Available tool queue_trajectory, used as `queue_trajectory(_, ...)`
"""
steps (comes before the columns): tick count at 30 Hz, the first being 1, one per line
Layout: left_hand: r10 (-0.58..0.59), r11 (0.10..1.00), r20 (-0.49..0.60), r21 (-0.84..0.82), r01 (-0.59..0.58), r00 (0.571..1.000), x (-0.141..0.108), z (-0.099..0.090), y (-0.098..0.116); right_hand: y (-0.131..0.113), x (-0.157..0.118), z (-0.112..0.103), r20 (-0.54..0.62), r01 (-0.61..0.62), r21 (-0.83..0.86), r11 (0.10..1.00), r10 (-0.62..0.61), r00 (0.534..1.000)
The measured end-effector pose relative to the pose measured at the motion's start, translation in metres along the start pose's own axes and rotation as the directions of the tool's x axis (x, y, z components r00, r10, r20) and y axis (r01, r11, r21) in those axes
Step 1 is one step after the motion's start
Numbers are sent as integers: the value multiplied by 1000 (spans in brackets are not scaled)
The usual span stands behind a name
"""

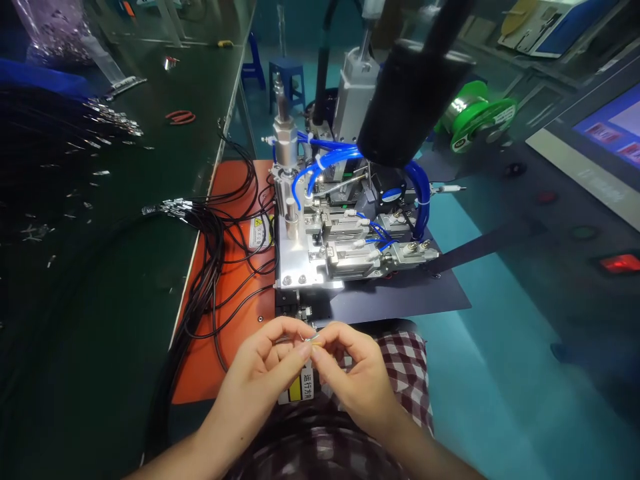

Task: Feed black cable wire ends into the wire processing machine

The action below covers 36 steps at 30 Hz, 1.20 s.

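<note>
Thin light-coloured wires (pixel 313 339), one greenish and one yellowish, show between my fingertips. My left hand (pixel 263 370) pinches them between thumb and index finger. From the other side, my right hand (pixel 357 373) closes its thumb and index finger on the same short wire ends, and the fingertips of both hands nearly meet. What the wires lead to is hidden by the fingers. Just beyond the hands stands a metal machine (pixel 313 263) with blue air tubes (pixel 340 157). A yellow-and-white label (pixel 301 389) is partly visible below my hands.
Black cables (pixel 210 247) with metal ends (pixel 173 207) run over the orange base plate (pixel 230 320) at left. Red-handled pliers (pixel 180 118) lie on the dark table. A green solder spool (pixel 480 117), a screen (pixel 613 127) and a red switch (pixel 620 264) are at right. A blue stool (pixel 287 70) stands behind.
</note>
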<state>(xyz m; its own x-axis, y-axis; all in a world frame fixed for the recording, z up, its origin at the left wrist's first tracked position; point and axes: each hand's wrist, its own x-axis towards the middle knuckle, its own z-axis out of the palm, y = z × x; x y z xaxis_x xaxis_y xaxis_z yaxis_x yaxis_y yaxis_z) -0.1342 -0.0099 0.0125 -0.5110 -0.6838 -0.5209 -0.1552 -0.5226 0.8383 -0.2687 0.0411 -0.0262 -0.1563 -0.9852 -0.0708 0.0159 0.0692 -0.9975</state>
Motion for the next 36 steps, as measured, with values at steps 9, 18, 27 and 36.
queue_trajectory(9, -41, 999, -45, -7, 41, 998, 0, 1, 2, -1, 0, -11, 5, 27, -73, 997, -26, 1000)
queue_trajectory(18, -40, 997, -60, 56, 44, 997, 1, 1, 1, -5, 2, -8, -8, -58, 21, 998, 58, 998)
queue_trajectory(27, -42, 999, -57, 19, 43, 997, 2, 2, 1, -3, 2, -5, -31, -154, 99, 983, 158, 987)
queue_trajectory(36, -37, 999, -54, 30, 39, 998, 0, 1, -1, -2, 1, -4, -26, -176, 139, 975, 181, 983)
